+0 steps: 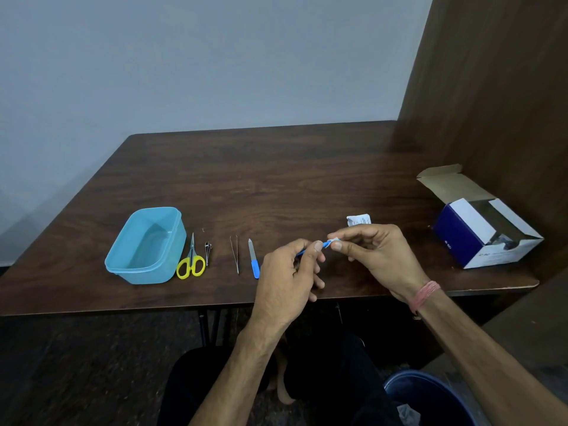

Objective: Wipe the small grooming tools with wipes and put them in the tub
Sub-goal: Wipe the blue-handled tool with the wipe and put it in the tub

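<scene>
Near the table's (276, 167) front edge, the left hand (285, 278) grips a thin blue tool (310, 249) — the right hand (378, 256) pinches a white wipe (334, 241) round its tip; tub (147, 245) stands left.

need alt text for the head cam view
Over a dark table, the left hand holds a thin blue tool while the right hand wipes its tip. Scissors, clippers, tweezers and a file lie beside an empty tub.

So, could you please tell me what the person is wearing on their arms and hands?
Both forearms are bare, with no sleeves in view. The left hand wears nothing. The right hand has a band of pink thread wound several times round its wrist. No rings or gloves show.
</scene>
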